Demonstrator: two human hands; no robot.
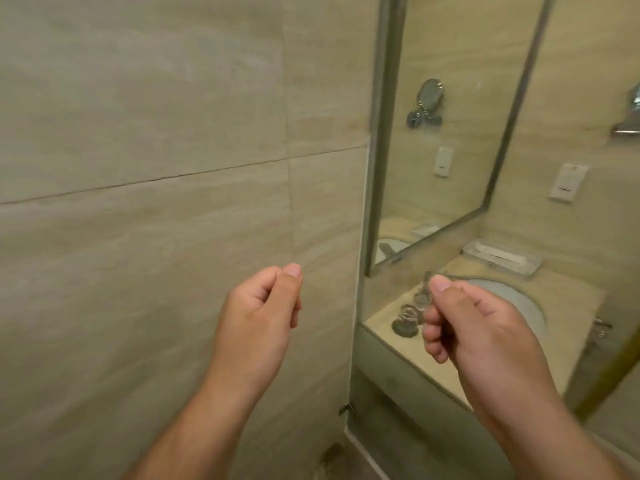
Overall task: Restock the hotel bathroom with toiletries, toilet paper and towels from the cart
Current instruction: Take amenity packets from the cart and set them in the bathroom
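Where the tray (533, 268) sits: at the back of the counter (568, 306), in the wall corner past the basin (519, 299). It holds pale, flat packets, too blurred for you to name.
Your right hand (485, 327): raised in front of the counter's near end, well short of the tray. The fingers are curled into the palm and the thumb lies on the forefinger, with nothing showing in the grip.
Your left hand (263, 306): raised level with the right and apart from it, in front of the tiled wall (156, 168). The fingers are curled in and the thumb tip is pressed to the forefinger, with nothing showing between them.
Basin: white and rounded, sunk into the counter. Your right hand covers its near side.
Upright fitting (428, 277): on the mirror side of the basin, just beside your right thumb in the view. It is too blurred to say more.
Glasses (410, 312): small clear ones in a row on the counter's left end, next to a dark round piece (403, 328) nearest the edge.
Mirror (450, 150): framed, above the counter. It reflects part of the basin, a white plate and a round mirror on an arm.
Wall plate (568, 183): white, on the wall above the tray.
Chrome fitting (628, 124): higher on that wall, cut off by the right edge of the view.
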